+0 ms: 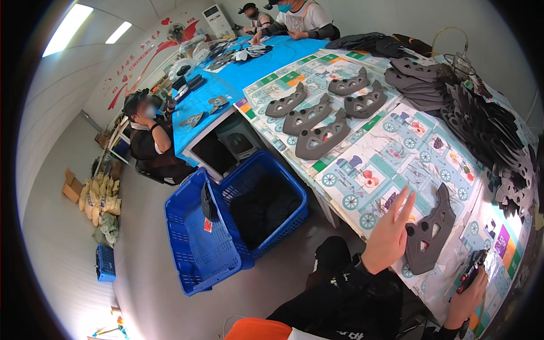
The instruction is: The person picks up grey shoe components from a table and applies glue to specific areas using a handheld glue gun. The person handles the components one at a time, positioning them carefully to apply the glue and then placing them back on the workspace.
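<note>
A dark grey curved foam-like piece (447,216) with cut-out holes lies on the patterned table cover, directly in front of me. My left hand (386,237) is at its left edge, the index and middle fingers stretched out and apart; whether they touch the piece I cannot tell. On the right, near the table's edge, my right hand (469,299) is closed around a small black hand tool (470,271) with a reddish part. The tool's exact kind does not show. Farther back, several similar grey pieces (310,148) lie spread out in a loose group.
Overlapping stacks of dark pieces (479,127) line the table's right side. A pot with a thin hose (462,65) stands behind them. Two blue plastic baskets (190,258) sit left of the table, one tilted against the other. Co-workers (300,20) sit around the blue-covered table (249,71).
</note>
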`<state>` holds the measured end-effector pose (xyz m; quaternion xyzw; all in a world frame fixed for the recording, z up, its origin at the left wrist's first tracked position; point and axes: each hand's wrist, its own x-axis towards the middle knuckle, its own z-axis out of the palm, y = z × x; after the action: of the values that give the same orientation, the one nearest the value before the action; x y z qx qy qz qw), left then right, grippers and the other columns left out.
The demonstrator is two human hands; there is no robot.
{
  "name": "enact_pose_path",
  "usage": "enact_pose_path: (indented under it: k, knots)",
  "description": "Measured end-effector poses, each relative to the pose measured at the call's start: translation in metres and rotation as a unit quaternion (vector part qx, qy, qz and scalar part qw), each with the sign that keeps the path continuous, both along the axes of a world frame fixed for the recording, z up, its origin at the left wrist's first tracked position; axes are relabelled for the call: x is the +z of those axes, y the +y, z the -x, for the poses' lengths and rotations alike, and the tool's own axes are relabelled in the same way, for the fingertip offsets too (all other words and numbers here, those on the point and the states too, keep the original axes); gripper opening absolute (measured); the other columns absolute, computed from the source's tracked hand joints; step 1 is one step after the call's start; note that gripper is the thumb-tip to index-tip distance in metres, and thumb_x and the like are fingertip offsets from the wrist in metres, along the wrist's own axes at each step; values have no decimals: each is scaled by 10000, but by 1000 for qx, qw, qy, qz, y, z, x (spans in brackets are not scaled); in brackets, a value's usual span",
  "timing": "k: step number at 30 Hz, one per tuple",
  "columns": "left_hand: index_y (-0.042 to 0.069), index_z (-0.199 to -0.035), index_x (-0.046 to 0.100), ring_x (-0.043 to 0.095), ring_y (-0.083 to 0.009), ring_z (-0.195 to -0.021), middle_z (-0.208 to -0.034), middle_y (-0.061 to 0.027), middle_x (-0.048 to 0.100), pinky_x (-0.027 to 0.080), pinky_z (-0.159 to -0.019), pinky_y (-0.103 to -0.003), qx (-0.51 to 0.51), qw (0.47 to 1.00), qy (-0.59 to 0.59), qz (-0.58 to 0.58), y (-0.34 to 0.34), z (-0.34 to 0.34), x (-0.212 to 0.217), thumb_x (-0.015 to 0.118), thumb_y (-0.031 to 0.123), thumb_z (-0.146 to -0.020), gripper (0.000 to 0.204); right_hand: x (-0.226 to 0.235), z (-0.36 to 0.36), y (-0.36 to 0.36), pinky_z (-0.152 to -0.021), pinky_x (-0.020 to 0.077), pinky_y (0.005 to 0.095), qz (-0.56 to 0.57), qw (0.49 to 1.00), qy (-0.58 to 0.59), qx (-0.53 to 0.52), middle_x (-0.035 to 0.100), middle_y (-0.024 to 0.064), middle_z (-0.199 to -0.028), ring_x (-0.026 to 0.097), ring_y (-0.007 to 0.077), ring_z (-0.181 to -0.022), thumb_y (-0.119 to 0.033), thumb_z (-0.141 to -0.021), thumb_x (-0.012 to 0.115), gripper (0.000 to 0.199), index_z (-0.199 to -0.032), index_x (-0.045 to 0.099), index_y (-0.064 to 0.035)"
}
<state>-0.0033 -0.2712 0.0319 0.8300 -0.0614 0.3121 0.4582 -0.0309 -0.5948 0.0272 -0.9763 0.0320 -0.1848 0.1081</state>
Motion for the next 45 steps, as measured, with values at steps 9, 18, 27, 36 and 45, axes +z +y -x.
enact_pose_path:
  k: [9, 18, 27, 36, 45]
  knots:
    - [72, -1415, 625, 436, -451, -1510, -1699, -232, 362, 492, -1114, -481, -5, 998, 16, 64, -2, 2, -4, 620, -117, -873, 574, 4, 0, 2, -995, 469, 519, 0, 1000, 10, -1, 564, 221, -1296, 542, 479, -1271, 98, -846, 582, 587, -1418, 506, -9]
    - [96, -801, 643, 282, -468, -1599, -1677, -167, 452, 177, -1254, -717, 16, 998, -52, -38, 2, 4, -1, 713, -33, -815, 147, 1, -1, 0, -996, 469, 519, 0, 1000, 8, 2, 557, 220, -1304, 539, 478, -1270, 100, -844, 582, 597, -1425, 499, -7]
    - [93, -1134, 718, 485, -469, -1474, -1628, -185, 501, 429, -1180, -495, -7, 993, -33, 116, -5, 3, -5, 691, -63, -855, 320, 1, -1, 0, -1016, 455, 522, 0, 1000, 1, 6, 560, 233, -1298, 535, 490, -1270, 106, -839, 577, 594, -1420, 500, 5]
    - [68, -1153, 734, 565, -385, -1421, -1600, -174, 542, 539, -1047, -388, 24, 991, -114, -70, 6, 7, 7, 668, -116, -883, 333, 2, -1, -1, -1075, 437, 518, -6, 1000, 17, -4, 555, 254, -1362, 511, 495, -1336, 132, -838, 561, 616, -1440, 498, 20]
    - [50, -1317, 681, 675, -345, -1232, -1549, -145, 597, 563, -949, -397, -10, 991, -127, -38, 10, 4, -1, 634, -109, -919, 431, -2, -3, -4, -1069, 441, 521, 12, 1000, 8, 2, 563, 262, -1362, 522, 505, -1320, 113, -850, 572, 600, -1439, 502, 24]
